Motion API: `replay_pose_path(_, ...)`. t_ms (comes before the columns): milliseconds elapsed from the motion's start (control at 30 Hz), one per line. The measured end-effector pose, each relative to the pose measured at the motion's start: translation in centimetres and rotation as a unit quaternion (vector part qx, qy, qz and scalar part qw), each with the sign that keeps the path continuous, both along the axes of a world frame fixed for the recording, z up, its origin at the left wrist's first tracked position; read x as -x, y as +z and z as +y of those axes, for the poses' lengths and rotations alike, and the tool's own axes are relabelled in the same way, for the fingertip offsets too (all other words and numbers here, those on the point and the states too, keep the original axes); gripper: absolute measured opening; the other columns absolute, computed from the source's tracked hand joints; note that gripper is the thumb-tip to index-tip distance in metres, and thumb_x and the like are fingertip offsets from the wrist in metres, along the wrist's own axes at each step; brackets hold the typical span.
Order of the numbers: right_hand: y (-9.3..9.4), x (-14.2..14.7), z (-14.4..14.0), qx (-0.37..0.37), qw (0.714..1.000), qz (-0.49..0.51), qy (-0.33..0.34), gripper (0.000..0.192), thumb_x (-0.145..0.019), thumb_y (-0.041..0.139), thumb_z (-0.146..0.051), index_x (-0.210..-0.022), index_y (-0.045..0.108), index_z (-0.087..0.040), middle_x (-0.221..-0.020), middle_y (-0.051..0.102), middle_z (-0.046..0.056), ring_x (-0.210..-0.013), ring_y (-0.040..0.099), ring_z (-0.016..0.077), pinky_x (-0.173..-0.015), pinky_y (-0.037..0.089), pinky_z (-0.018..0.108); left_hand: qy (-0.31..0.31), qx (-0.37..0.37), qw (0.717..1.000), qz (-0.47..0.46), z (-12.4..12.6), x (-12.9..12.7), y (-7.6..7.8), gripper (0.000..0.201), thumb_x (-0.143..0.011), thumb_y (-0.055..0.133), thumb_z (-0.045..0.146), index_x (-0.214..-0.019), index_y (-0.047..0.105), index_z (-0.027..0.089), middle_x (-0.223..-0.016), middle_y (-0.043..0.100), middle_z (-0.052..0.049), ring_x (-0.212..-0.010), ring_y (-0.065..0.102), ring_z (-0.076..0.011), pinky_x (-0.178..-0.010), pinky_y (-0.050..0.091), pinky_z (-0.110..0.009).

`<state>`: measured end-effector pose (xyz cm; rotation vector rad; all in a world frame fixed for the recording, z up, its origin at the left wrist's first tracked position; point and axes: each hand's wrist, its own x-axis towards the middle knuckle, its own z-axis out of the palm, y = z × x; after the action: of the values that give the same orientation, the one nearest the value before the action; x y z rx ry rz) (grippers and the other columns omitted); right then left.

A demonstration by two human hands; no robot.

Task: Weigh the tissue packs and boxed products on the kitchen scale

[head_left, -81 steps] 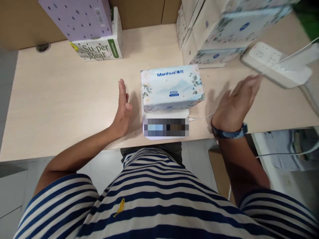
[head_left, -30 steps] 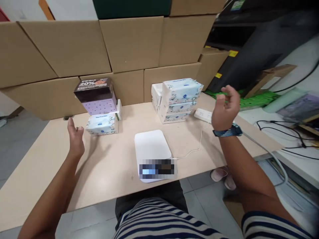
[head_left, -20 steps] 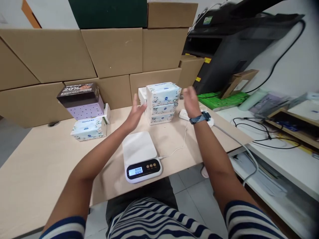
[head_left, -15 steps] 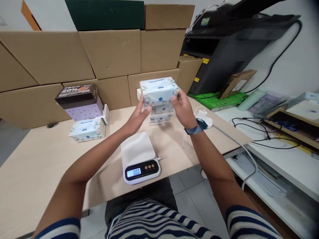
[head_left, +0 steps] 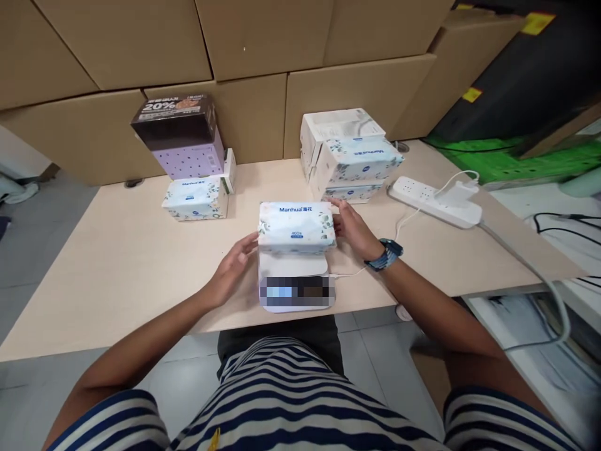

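Note:
A pack of tissues (head_left: 297, 227) with pale blue floral print is over the rear of a white digital scale (head_left: 293, 263), seemingly resting on its platform. My left hand (head_left: 231, 268) has its fingertips at the pack's left side, with the thumb apart from it. On the opposite side, my right hand (head_left: 355, 232) has its fingers bent against the pack's right end, a woven watch band on the wrist. Between them, both hands flank the pack. The scale's display is blurred out, so its reading cannot be made out.
Behind to the right, more tissue packs (head_left: 361, 160) are stacked against a white box (head_left: 345, 122). At left, a dark box (head_left: 176, 116) tops a purple box (head_left: 190, 161) behind another tissue pack (head_left: 195, 199). A power strip (head_left: 434, 203) and cable lie right; cardboard boxes (head_left: 248, 119) line the back.
Both hands have brought the top tissue pack from the rear right stack down and toward me, over the scale. The view has tilted downward and shifted.

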<state>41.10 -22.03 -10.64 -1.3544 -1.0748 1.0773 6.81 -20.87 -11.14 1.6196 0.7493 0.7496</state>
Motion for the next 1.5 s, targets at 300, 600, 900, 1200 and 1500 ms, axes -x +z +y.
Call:
replay_pose_path(300, -0.9, 0.4, 1.6, -0.095, 0.991, -0.085, -0.031, 0.099, -0.088, 0.043, -0.104, -0.138, 0.074, -0.025, -0.069, 0.064, -0.001, -0.061, 0.063, 0.0185, -0.056, 0.052, 0.032, 0.031, -0.132, 0.989, -0.052, 1.2, -1.0, -0.8, 0.058, -0.11, 0.05, 0.071, -0.161, 0.056, 0.045, -0.18, 0.045, -0.005, -0.151, 0.061, -0.0344, -0.127, 0.055, -0.063)
replay_pose_path(600, -0.5, 0.9, -0.1, -0.126, 0.983, -0.135, -0.016, 0.089, -0.095, 0.035, -0.099, -0.107, 0.083, -0.026, -0.086, 0.079, 0.008, -0.083, 0.075, 0.024, -0.074, 0.062, 0.04, 0.011, -0.285, 0.958, -0.01, 1.2, -0.9, -1.8, 0.059, -0.113, 0.049, 0.06, -0.171, 0.04, 0.048, -0.184, 0.033, -0.006, -0.151, 0.058, -0.0324, -0.117, 0.064, -0.054)
replay_pose_path(900, -1.3, 0.8, -0.2, -0.138, 0.977, -0.151, -0.053, 0.078, -0.087, 0.052, -0.101, -0.092, 0.075, -0.027, -0.082, 0.071, 0.004, -0.081, 0.069, 0.0232, -0.076, 0.061, 0.041, 0.014, -0.29, 0.957, -0.005, 1.3, -1.1, -1.7, 0.06, -0.114, 0.044, 0.062, -0.172, 0.036, 0.048, -0.187, 0.025, -0.005, -0.155, 0.056, -0.0318, -0.125, 0.058, -0.054)
replay_pose_path(1200, -1.5, 0.7, -0.3, -0.143, 0.976, -0.155, -0.047, 0.072, -0.09, 0.053, -0.098, -0.085, 0.065, -0.027, -0.081, 0.064, 0.002, -0.075, 0.06, 0.0184, -0.072, 0.057, 0.036, 0.034, -0.282, 0.959, 0.018, 1.2, -1.3, -1.6, 0.064, -0.111, 0.044, 0.072, -0.17, 0.038, 0.05, -0.186, 0.031, -0.004, -0.171, 0.038, -0.0395, -0.129, 0.052, -0.065)
replay_pose_path(1500, -1.4, 0.8, -0.3, -0.142, 0.975, -0.163, -0.055, 0.075, -0.088, 0.05, -0.101, -0.089, 0.066, -0.028, -0.083, 0.064, 0.002, -0.078, 0.061, 0.0195, -0.077, 0.057, 0.038, 0.037, -0.277, 0.959, 0.042, 1.4, -1.2, -1.7, 0.064, -0.111, 0.049, 0.067, -0.17, 0.036, 0.046, -0.186, 0.031, -0.005, -0.172, 0.038, -0.0373, -0.131, 0.051, -0.062)
